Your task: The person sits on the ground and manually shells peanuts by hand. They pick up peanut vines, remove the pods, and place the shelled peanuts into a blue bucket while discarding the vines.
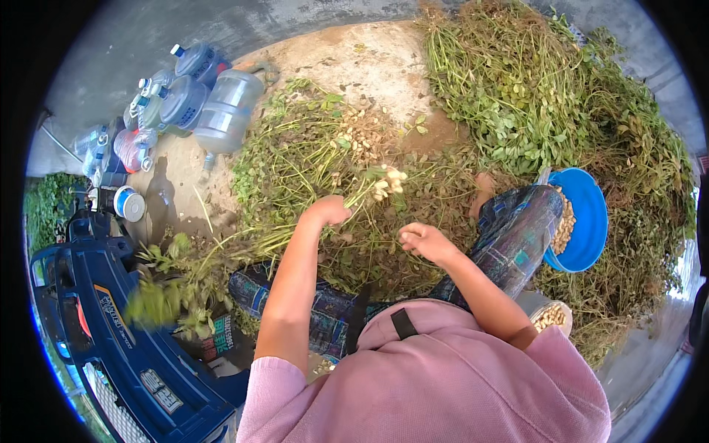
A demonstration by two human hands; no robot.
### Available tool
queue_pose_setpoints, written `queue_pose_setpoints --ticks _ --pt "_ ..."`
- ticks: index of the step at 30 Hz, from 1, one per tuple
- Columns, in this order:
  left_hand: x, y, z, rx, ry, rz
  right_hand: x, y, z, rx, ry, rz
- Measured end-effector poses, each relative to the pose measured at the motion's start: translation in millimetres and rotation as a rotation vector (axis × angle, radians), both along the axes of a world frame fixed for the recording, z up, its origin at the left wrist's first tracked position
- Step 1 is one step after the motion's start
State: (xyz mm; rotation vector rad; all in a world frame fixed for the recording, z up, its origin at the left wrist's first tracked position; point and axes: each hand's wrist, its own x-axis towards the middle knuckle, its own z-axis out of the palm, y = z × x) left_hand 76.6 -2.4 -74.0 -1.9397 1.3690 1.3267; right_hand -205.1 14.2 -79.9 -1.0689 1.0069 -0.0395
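Note:
My left hand [330, 210] is closed around the stems of a bunch of peanut plants [288, 235]. Pale peanut pods [390, 183] hang at the root end, just past my fist. The leafy tops [171, 288] trail off to the left, partly blurred. My right hand [426, 242] hovers below and right of the pods, fingers loosely curled; I see nothing in it. Beneath both hands spreads a litter of peanut vines and leaves [376, 249]. More pods [354, 135] lie on the vines farther forward.
A blue basin [590, 221] holding peanuts stands beyond my right knee, with a tub of peanuts [551, 318] nearer me. A tall heap of peanut plants [515, 94] fills the right. Plastic water jugs [227, 111] stand at the left, above a blue vehicle [119, 310].

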Motion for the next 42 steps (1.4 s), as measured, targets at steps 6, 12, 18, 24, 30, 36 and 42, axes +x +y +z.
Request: queue_pose_setpoints --ticks 6,12,18,24,30,36,42 --pt "-20 1 42 -0.386 -0.08 -0.002 43 -7 -1 0.285 -0.29 -0.121" --pt "-32 -4 62 -0.413 0.083 0.157 95 -5 4 0.273 -0.527 -0.215" --pt "-37 -3 109 -0.346 0.58 0.416 110 -7 7 0.173 -0.423 -0.225" --pt "-51 -26 99 -0.641 0.45 0.525 109 -12 46 -0.114 -0.345 -0.036" --pt "-51 -9 120 -0.556 0.617 0.619 45 -53 39 0.036 -0.257 -0.248" --pt "-82 13 107 -0.676 0.665 0.56 59 -68 27 0.518 -0.834 -0.63" --pt "-73 25 73 -0.797 -0.009 0.173 57 -66 29 0.603 -0.912 -0.644"
